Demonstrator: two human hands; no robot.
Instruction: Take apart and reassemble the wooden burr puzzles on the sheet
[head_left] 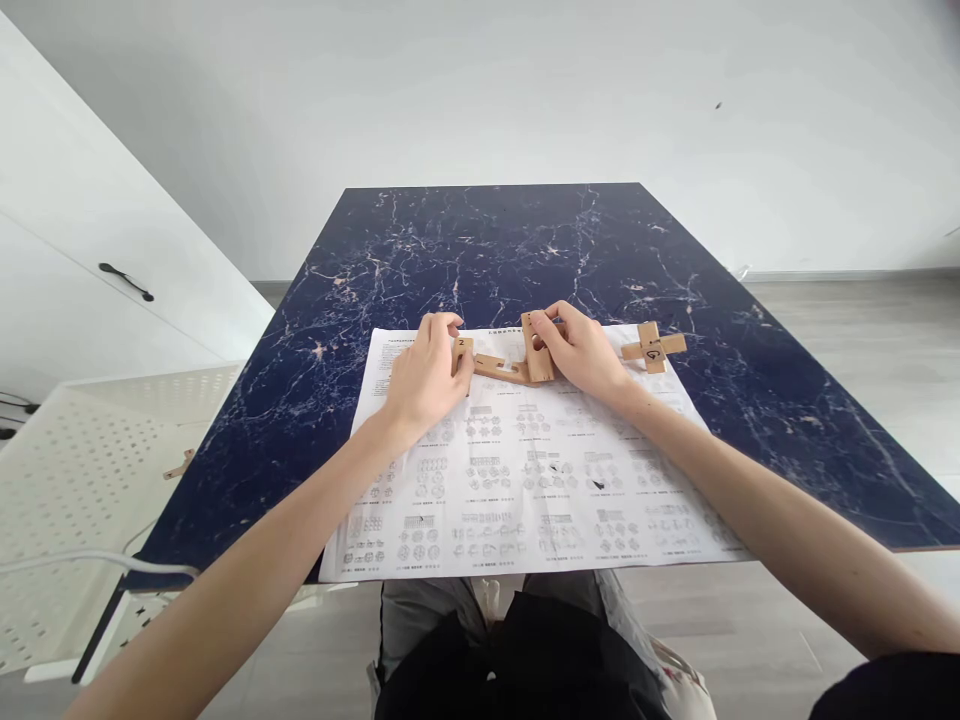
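Note:
My left hand (429, 368) is closed, its thumb and fingers around a small wooden puzzle piece (465, 346) with a dark mark like an N. On the right, my right hand (581, 348) grips a wooden puzzle block with a round hole (535, 362), fingers on its top and side. Between the hands lies a notched wooden bar (492, 364); its right end meets the block, though whether they are joined I cannot tell. To the right rests a cross-shaped wooden puzzle (654, 350) marked with a letter like G.
A printed instruction sheet (480, 480) with rows of small diagrams lies under my hands on the dark blue marbled table (480, 250). A white perforated surface (97, 490) stands at left with a small wooden piece (180, 464). A white cable (97, 560) runs near the table's left corner.

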